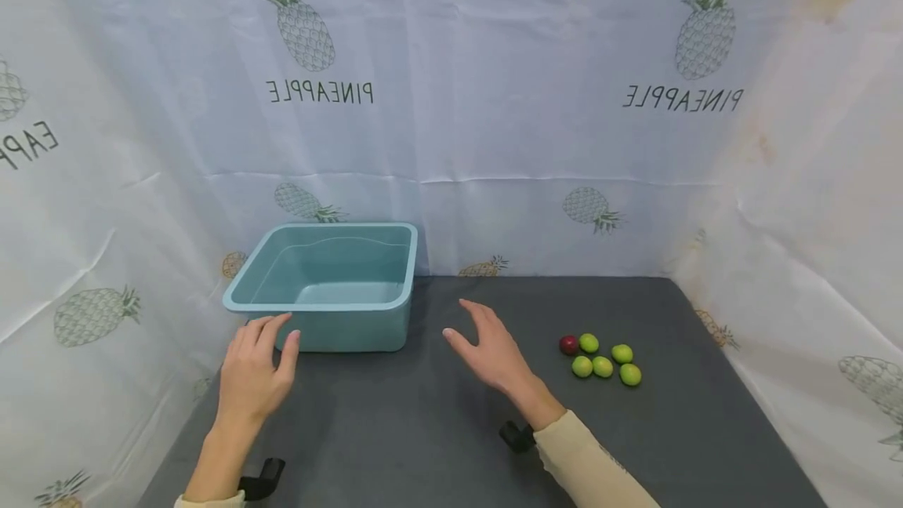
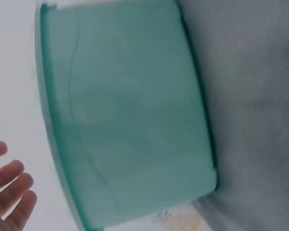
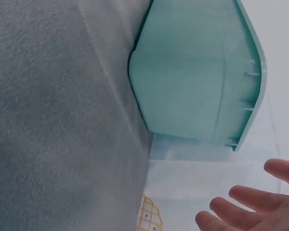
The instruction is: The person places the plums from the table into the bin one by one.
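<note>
A teal plastic basin (image 1: 331,329) stands at the back left of the dark table, its inside bare. My left hand (image 1: 254,375) hovers in front of its near left side, fingers relaxed and holding nothing; in the left wrist view its fingertips (image 2: 24,204) show beside the basin (image 2: 130,110). To the right of the basin my right hand (image 1: 494,355) is in the air, thumb apart from the fingers, with nothing in it. In the right wrist view the basin (image 3: 192,72) appears beyond the spread fingers (image 3: 253,197), apart from them.
Several small green fruits, perhaps limes (image 1: 603,367), lie on the right of the dark tabletop (image 1: 437,429), with one dark red fruit (image 1: 568,345) beside them. A pineapple-print cloth (image 1: 494,139) hangs behind the table and along both sides.
</note>
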`<state>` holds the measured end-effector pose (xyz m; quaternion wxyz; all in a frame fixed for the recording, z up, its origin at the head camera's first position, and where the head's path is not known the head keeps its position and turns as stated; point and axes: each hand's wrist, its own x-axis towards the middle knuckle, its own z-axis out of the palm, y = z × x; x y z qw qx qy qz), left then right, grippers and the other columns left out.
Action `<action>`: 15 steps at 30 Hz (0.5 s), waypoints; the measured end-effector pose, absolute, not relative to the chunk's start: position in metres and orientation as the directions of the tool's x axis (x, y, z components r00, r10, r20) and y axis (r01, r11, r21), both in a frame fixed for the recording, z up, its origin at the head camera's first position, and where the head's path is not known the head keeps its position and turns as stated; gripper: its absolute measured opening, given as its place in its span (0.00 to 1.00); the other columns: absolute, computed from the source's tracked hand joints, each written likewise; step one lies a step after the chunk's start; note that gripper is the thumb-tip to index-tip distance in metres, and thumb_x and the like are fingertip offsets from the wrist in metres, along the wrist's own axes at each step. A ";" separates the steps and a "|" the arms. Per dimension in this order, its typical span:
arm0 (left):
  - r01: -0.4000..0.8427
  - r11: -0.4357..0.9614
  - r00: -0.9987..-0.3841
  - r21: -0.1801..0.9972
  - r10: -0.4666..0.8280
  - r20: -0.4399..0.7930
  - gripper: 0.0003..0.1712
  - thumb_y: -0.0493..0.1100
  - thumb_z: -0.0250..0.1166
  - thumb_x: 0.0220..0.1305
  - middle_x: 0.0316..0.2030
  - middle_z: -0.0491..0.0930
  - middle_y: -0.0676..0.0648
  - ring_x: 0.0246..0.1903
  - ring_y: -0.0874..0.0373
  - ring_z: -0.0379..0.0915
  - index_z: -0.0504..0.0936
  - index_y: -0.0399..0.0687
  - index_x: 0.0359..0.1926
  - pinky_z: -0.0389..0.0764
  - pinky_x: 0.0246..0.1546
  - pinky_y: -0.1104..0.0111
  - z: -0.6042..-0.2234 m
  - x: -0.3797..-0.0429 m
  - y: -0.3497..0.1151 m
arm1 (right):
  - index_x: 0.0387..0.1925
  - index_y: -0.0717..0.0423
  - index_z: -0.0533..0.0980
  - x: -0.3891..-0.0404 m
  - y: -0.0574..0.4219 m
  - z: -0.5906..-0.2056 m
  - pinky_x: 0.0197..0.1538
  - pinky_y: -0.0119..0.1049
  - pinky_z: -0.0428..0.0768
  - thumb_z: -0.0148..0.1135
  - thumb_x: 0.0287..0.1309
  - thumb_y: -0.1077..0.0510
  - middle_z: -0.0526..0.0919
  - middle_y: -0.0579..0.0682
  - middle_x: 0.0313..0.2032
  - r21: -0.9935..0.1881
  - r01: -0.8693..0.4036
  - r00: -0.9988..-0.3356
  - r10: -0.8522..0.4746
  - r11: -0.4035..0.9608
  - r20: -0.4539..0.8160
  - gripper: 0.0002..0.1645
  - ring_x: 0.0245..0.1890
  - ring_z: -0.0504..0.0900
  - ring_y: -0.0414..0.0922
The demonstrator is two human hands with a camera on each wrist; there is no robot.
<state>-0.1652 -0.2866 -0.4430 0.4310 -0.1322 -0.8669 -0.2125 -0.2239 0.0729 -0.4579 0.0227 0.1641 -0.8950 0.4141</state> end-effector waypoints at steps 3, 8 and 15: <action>0.414 0.871 -0.582 0.264 0.030 0.813 0.18 0.39 0.62 0.67 0.46 0.78 0.31 0.44 0.32 0.72 0.81 0.32 0.54 0.69 0.46 0.43 -0.433 -0.173 -0.298 | 0.76 0.47 0.63 -0.228 0.068 -0.455 0.67 0.61 0.64 0.55 0.68 0.30 0.64 0.52 0.73 -0.770 -0.299 -0.949 -0.260 0.563 0.178 0.44 0.73 0.64 0.55; 0.412 0.852 -0.581 0.324 -0.028 0.813 0.17 0.36 0.61 0.67 0.44 0.77 0.28 0.44 0.29 0.70 0.80 0.28 0.52 0.66 0.46 0.41 -0.419 -0.184 -0.316 | 0.75 0.45 0.64 -0.235 0.060 -0.449 0.66 0.61 0.66 0.55 0.68 0.31 0.65 0.51 0.73 -0.813 -0.291 -0.952 -0.241 0.505 0.191 0.41 0.72 0.65 0.54; 0.349 0.866 -0.630 0.358 -0.066 0.774 0.20 0.41 0.58 0.72 0.50 0.74 0.25 0.51 0.26 0.67 0.79 0.28 0.54 0.64 0.50 0.37 -0.404 -0.190 -0.335 | 0.74 0.46 0.64 -0.246 0.048 -0.441 0.65 0.58 0.68 0.58 0.69 0.34 0.68 0.53 0.70 -0.848 -0.278 -0.953 -0.239 0.452 0.186 0.40 0.71 0.67 0.52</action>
